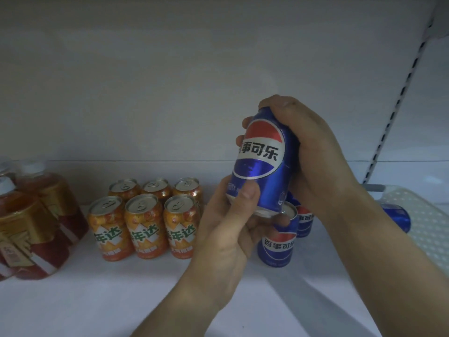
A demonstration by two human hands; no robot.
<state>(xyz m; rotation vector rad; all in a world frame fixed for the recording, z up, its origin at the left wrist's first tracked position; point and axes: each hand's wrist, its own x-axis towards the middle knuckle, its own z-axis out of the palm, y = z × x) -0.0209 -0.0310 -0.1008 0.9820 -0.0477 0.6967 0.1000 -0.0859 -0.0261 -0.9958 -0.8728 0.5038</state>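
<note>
A blue cola can [261,161] with a red, white and blue logo hangs tilted in the air above the white shelf [97,300]. My right hand [313,154] grips its top and right side, fingers curled round the far side. My left hand [226,229] holds its bottom, thumb pressed on the lower front. Just below it a second blue cola can [278,244] stands upright on the shelf, and a third [305,221] stands behind that one, partly hidden.
Six orange soda cans [145,215] stand in two rows at centre left. Bottles of red drink with gold labels [34,227] fill the far left. A white dotted basket [425,220] at right holds another blue can [398,217]. A slotted shelf upright [398,103] rises at right.
</note>
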